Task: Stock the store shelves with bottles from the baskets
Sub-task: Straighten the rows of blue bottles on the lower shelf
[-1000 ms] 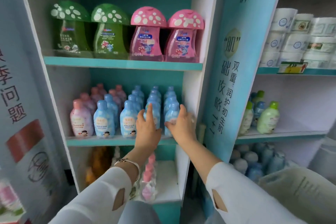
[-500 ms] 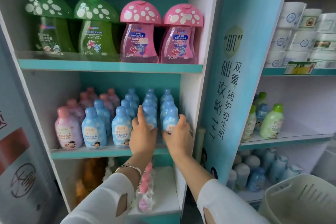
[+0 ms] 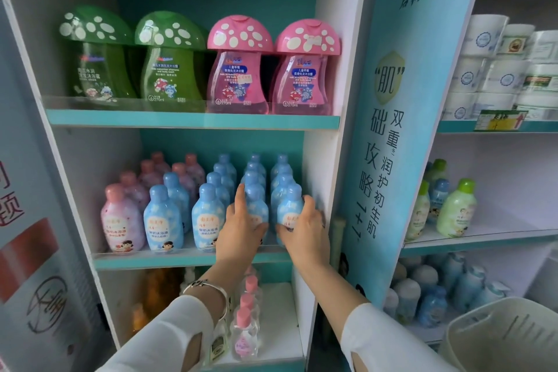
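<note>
— On the middle shelf (image 3: pixel 193 261), out toward three o'clock, the left hand (image 3: pixel 241 235) is curled round one blue bottle (image 3: pixel 256 208) and the right hand (image 3: pixel 305 238) round the second bottle (image 3: pixel 290 211) beside it. Why both at once?

— Squaring them into the front row (image 3: pixel 163 220), I'd guess: labels outward, snug to the side wall (image 3: pixel 320 145).

— And the basket (image 3: pixel 507 338)?

— Down at five o'clock, cut off at the corner; its contents don't show. Palms cover both lower labels, and the back rows (image 3: pixel 253 160) blur together.

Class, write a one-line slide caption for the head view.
Left hand and right hand grip two blue bottles on the middle shelf, below mushroom-capped bottles.
</note>
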